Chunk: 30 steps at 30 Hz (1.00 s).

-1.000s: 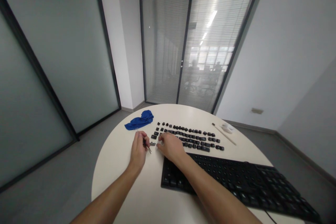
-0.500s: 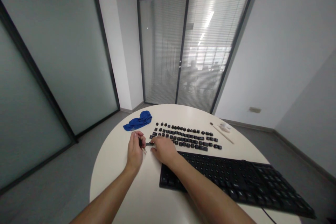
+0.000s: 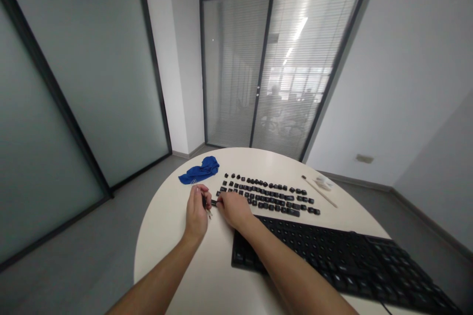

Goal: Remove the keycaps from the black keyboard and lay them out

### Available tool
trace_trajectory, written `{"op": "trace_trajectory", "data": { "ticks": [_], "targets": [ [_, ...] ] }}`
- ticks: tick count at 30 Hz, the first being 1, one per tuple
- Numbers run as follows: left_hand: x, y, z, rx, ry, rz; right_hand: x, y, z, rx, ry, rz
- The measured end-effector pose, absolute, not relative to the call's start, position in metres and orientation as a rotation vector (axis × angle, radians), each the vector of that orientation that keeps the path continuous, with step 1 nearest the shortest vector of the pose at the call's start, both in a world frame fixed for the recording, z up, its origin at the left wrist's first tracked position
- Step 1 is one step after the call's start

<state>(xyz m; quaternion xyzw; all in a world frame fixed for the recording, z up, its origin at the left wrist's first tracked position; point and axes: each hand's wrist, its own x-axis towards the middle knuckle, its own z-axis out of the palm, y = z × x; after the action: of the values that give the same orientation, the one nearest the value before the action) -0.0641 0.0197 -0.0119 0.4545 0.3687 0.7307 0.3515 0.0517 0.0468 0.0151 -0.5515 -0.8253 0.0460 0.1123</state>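
Note:
My left hand (image 3: 197, 211) is closed around a wire keycap puller (image 3: 210, 214), whose thin wire ends poke out below the fingers; most of it is hidden in the palm. My right hand (image 3: 232, 208) pinches a small black keycap (image 3: 215, 203) between thumb and fingers, close to my left fingertips. Rows of loose black keycaps (image 3: 266, 189) lie on the table just beyond my right hand. A black keyboard (image 3: 325, 251), its front row of keys in place and many upper positions bare, lies under my right forearm.
A blue cloth (image 3: 200, 170) lies at the table's back left. To the right, a thin brush (image 3: 320, 192) with a pale handle lies beside some white crumpled material (image 3: 323, 183). The round white table (image 3: 166, 236) has a curved edge; a cable (image 3: 386, 308) runs from the keyboard.
The view has shifted slightly, so everything sits a little further right. Both hands stay together at the same spot; the black keycap between them now shows less, nearer the right fingers.

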Motion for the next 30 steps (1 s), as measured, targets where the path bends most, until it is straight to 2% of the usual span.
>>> {"op": "trace_trajectory", "data": {
  "ticks": [30],
  "targets": [
    [-0.0653,0.0179,-0.0123,1.232,0.978,1.861,0.0457,0.0423,0.0082,-1.723,-2.255,0.121]
  ]
}}
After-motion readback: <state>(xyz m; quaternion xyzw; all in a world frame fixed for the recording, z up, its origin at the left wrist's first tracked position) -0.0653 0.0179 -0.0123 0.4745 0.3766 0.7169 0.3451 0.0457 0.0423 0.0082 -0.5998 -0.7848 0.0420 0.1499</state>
